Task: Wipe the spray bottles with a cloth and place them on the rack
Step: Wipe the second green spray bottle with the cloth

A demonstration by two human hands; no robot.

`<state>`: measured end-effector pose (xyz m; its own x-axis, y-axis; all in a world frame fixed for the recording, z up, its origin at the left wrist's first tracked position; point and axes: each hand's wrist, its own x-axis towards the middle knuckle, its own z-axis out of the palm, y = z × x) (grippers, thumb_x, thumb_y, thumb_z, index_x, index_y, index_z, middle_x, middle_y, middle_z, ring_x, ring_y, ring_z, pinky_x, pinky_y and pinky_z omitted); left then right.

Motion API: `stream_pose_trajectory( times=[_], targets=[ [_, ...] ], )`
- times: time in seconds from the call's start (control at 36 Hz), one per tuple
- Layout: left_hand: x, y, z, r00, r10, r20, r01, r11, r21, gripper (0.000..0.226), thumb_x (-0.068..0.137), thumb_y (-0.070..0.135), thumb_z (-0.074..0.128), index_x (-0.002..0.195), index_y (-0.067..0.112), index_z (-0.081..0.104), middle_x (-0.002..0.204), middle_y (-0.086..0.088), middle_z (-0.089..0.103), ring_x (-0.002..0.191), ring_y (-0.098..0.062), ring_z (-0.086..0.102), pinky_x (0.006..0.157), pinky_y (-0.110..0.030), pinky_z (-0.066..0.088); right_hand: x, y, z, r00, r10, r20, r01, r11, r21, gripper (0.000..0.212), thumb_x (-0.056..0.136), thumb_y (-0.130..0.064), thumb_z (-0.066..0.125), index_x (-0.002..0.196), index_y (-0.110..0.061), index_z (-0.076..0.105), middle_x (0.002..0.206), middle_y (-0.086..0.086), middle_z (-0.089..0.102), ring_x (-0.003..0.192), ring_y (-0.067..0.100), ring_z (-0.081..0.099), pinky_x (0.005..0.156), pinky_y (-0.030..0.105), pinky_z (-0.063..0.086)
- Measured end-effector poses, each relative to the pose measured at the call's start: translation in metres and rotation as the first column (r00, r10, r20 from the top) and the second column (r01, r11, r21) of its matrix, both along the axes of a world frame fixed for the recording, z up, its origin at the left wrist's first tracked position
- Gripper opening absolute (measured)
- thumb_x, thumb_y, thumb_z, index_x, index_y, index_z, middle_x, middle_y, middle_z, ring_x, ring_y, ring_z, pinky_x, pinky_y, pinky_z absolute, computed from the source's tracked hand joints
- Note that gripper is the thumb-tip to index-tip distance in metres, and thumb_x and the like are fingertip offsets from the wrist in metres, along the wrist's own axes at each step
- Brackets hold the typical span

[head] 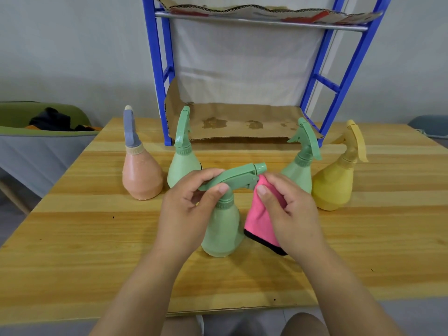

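Observation:
A green spray bottle point(224, 229) stands upright on the wooden table point(97, 238) in front of me. My left hand point(186, 212) grips its trigger head and neck. My right hand point(288, 207) holds a pink cloth point(259, 217) with a black edge, pressed against the underside of the nozzle. Behind stand a peach bottle with a grey-blue head point(141, 175), two more green bottles point(183, 166) point(300, 170) and a yellow bottle point(335, 185). The blue rack point(161, 93) stands at the table's far edge, its lower shelf lined with stained cardboard point(242, 122).
The rack's upper shelf carries torn cardboard point(266, 10). A green and grey chair point(36, 137) with dark clothing on it sits at the left. A blue-grey object point(429, 124) shows at the right edge. My knees are under the table's near edge.

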<state>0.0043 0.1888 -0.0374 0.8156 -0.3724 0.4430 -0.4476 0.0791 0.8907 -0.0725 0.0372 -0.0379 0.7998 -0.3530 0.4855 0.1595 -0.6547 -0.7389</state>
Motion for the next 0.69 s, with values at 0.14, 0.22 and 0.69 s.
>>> stream_pose_trajectory(
  times=[0.14,0.22,0.69],
  targets=[
    [0.001,0.001,-0.003,1.0,0.001,-0.014,-0.001,1.0,-0.024,0.022,0.077,0.041,0.063,0.092,0.057,0.065,0.094,0.02,0.07,0.092,-0.002,0.065,0.081,-0.019,0.05,-0.01,-0.003,-0.008,0.999,-0.001,-0.034,-0.001,0.999,-0.051,0.025,0.095,-0.02,0.053,0.117,-0.02,0.064,0.108,-0.029,0.056,0.105,-0.012,0.052,0.087,0.002,0.037],
    [0.002,0.001,-0.002,0.999,0.04,0.025,-0.041,0.999,0.033,0.028,0.081,0.033,0.061,0.091,0.06,0.062,0.094,0.025,0.068,0.092,0.001,0.064,0.079,-0.013,0.049,-0.014,-0.002,-0.01,0.999,-0.023,-0.047,0.021,0.998,-0.056,0.022,0.094,-0.015,0.055,0.113,-0.018,0.066,0.103,-0.026,0.059,0.101,-0.009,0.053,0.082,0.001,0.038],
    [0.0,0.0,0.008,0.858,0.191,0.477,-0.321,0.925,0.205,0.031,0.087,0.035,0.053,0.117,0.042,0.058,0.108,0.038,0.052,0.105,-0.009,0.047,0.092,-0.018,0.037,-0.03,0.004,0.004,0.997,-0.069,-0.042,0.067,0.997,-0.046,0.019,0.087,-0.02,0.064,0.104,-0.025,0.07,0.096,-0.019,0.063,0.096,-0.003,0.057,0.08,0.006,0.041]
  ],
)
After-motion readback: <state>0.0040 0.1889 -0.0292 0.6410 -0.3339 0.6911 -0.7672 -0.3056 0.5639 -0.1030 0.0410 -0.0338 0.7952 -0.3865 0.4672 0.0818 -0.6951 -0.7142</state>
